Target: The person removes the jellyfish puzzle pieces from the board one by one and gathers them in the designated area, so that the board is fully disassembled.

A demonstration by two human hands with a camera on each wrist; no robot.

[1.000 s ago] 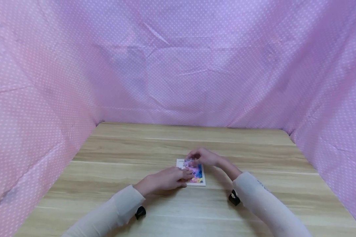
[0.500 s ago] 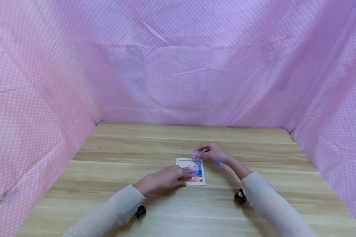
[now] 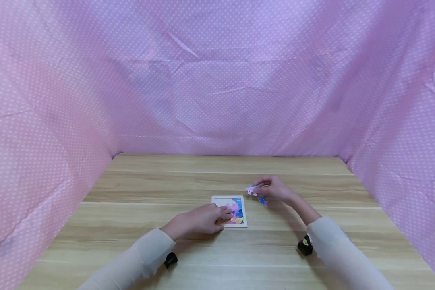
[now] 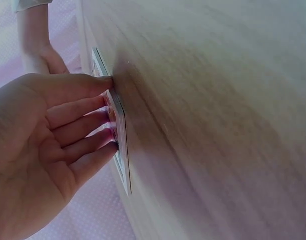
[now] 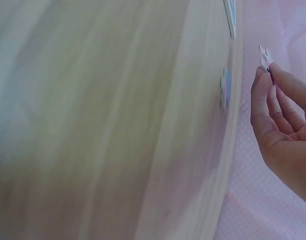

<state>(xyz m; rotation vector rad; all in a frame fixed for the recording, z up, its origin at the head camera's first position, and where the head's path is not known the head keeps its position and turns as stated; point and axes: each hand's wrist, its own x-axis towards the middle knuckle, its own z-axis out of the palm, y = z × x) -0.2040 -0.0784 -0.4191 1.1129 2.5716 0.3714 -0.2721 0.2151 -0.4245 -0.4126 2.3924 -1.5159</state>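
A white-framed jigsaw puzzle (image 3: 222,201) lies on the table, with a pink, blue and yellow picture filling its right and lower parts. A bare white area shows at its upper left. My left hand (image 3: 203,219) rests its fairly straight fingertips on the picture, and its thumb touches the near edge (image 4: 123,125). Between thumb and fingers, my right hand (image 3: 278,190) pinches a pink puzzle piece (image 3: 251,189) with a dark dot, raised above the table to the right of the frame. A loose blue-and-pink piece (image 3: 263,201) lies just below that hand.
The wood-grain table (image 3: 159,177) is enclosed at the back and sides by a pink dotted cloth (image 3: 217,100). Black bands (image 3: 170,260) show under both pale sleeves (image 3: 145,249).
My right hand has lifted the pink puzzle piece out of the frame and carried it to the right. The left hand stays on the puzzle; the view has shifted slightly.
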